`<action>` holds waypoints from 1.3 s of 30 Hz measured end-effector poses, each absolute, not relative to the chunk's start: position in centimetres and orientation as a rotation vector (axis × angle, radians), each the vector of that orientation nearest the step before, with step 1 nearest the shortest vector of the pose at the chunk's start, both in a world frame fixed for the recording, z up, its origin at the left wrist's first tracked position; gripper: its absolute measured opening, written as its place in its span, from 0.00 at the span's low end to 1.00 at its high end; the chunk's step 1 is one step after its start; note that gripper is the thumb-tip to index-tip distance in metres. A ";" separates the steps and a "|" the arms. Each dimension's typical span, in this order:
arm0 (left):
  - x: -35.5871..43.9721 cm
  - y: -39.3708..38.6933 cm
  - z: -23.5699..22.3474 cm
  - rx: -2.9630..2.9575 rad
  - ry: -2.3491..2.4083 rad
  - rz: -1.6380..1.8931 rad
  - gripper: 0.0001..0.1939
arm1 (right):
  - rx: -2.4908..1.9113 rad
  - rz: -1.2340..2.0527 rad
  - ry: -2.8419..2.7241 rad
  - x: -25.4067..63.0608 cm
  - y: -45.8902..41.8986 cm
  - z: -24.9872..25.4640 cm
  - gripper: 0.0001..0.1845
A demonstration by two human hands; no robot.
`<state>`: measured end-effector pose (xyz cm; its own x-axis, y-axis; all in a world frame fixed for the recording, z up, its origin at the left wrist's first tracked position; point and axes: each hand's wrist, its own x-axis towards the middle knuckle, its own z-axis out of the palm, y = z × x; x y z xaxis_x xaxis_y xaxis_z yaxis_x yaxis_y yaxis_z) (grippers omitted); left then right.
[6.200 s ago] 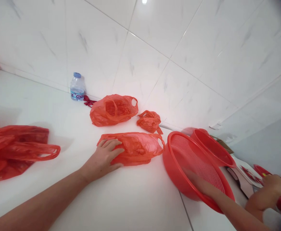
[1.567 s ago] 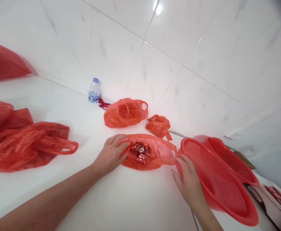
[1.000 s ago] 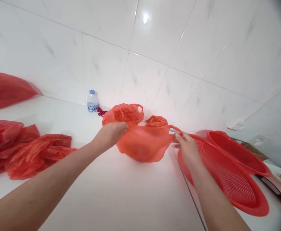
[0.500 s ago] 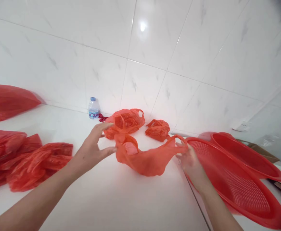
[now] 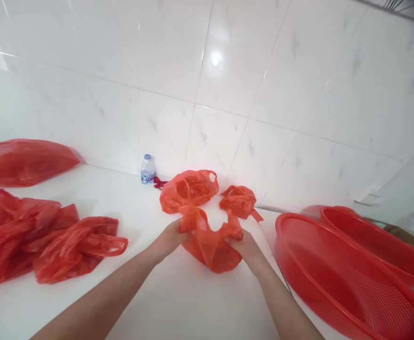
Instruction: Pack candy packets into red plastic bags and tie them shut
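Note:
Between my hands, just over the white table [image 5: 193, 302], is a red plastic bag [image 5: 212, 252] with its middle sagging down. My left hand [image 5: 169, 241] is closed on the bag's left side by a handle, fingers partly behind the plastic. On the opposite side my right hand [image 5: 244, 248] grips the bag, its thumb in front of the film. Just beyond lies a wider, opened red bag [image 5: 189, 189] with crumpled red plastic inside. A smaller bunched red bag [image 5: 238, 200] lies to its right, near the wall.
A small water bottle [image 5: 147, 170] stands by the tiled wall [image 5: 164, 123], a dark red ribbon [image 5: 159, 183] beside it. Crumpled red bags [image 5: 61, 241] are heaped at left, a full red bag [image 5: 30, 163] behind. Large red plastic baskets [image 5: 327, 264] stand at right.
My hands have come closer together, bunching the bag that was stretched wide. My left hand, open before, has closed on the bag's left side. The view has shifted slightly.

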<state>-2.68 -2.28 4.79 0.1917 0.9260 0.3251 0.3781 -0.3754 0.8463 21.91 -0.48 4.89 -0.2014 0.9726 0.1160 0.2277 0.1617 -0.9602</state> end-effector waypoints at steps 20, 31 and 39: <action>0.3 1.5 2.6 0.556 0.580 1.280 0.16 | -0.511 1.670 -0.640 19.6 4.4 0.9 0.08; -0.4 2.3 0.4 0.659 0.540 1.295 0.18 | -0.790 1.419 -1.384 16.9 1.4 3.4 0.12; -0.4 2.1 0.3 0.612 0.534 1.251 0.16 | -0.992 1.268 -1.485 15.5 0.7 2.8 0.17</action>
<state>-0.36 2.09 0.28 0.2340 0.9714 -0.0402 -0.7010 0.1972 0.6853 15.51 0.66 2.75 -0.2562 0.9568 0.1374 0.0137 0.1457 -0.9892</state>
